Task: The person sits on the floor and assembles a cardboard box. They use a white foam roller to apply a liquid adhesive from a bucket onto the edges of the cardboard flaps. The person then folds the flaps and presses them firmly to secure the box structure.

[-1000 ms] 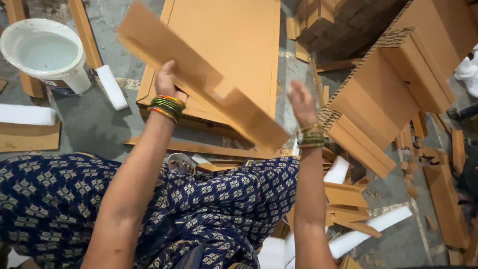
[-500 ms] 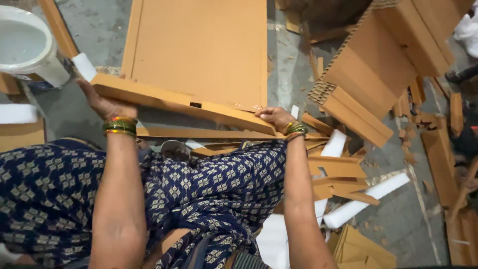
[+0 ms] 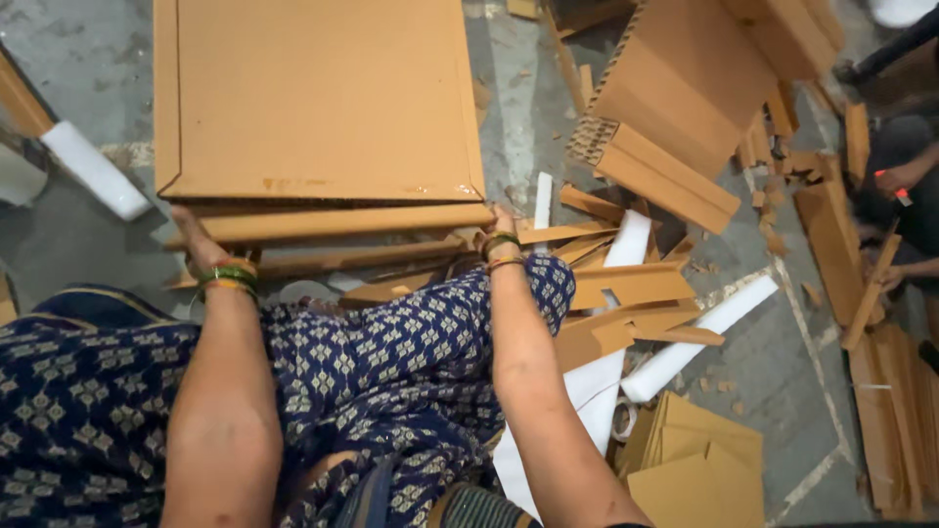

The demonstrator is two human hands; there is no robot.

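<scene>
Both my arms are stretched forward and down from the shoulders, bare from above the elbow to the wrist, running almost side by side with a wide gap between them. My left hand (image 3: 196, 240) reaches furthest out on its side, palm turned down, fingers pointing ahead and mostly hidden from me (only the back of the hand and the thumb side show). A stack of green and gold bangles sits at that wrist. My right hand (image 3: 502, 220) is lower in reach, fingers curled under and out of sight, so I cannot tell how tightly they close. Bangles ring that wrist too. Both elbows are nearly straight.
</scene>
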